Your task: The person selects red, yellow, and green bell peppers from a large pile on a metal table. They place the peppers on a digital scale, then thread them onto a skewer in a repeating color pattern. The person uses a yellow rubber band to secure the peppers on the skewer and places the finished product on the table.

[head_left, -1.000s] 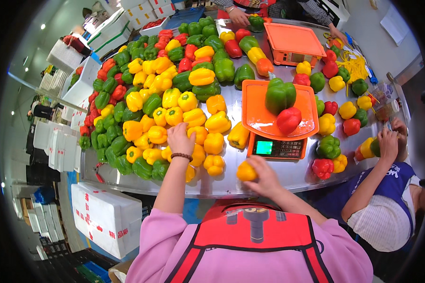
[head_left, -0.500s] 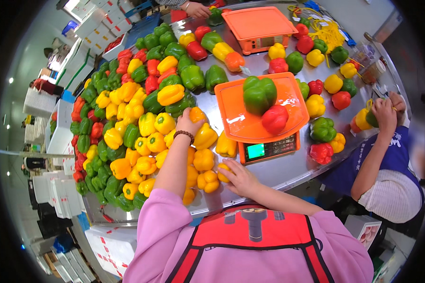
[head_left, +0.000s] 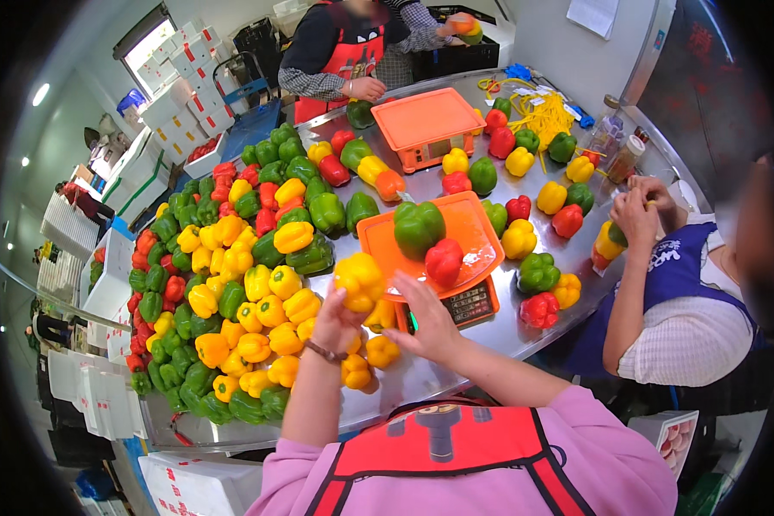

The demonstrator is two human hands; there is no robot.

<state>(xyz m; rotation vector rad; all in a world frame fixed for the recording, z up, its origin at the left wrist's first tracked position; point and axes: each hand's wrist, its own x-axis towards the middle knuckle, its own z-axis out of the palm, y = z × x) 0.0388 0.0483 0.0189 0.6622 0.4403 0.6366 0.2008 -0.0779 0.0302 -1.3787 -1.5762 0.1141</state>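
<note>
My left hand (head_left: 335, 325) holds a yellow bell pepper (head_left: 359, 282) up above the table, fingers wrapped round its lower left side. Beside it, my right hand (head_left: 430, 325) has its fingers spread and nothing in them; it is in front of the scale's lower left corner. On the scale's orange tray (head_left: 482, 241) lie a green bell pepper (head_left: 419, 230) and a red bell pepper (head_left: 444, 261). My right hand partly hides the scale's display. Under and left of my left hand lie many loose yellow bell peppers (head_left: 254, 347).
Green bell peppers (head_left: 199, 378) and red ones fill the table's left side. A second orange scale (head_left: 426, 120) stands farther back. At right, a co-worker's hands (head_left: 641, 211) hold stacked peppers. Yellow ties (head_left: 542, 120) lie at the back; two more people stand beyond the table.
My left hand has lifted a yellow bell pepper off the pile. My right hand has let go of the yellow pepper it touched and moved up beside the scale. The view has shifted.
</note>
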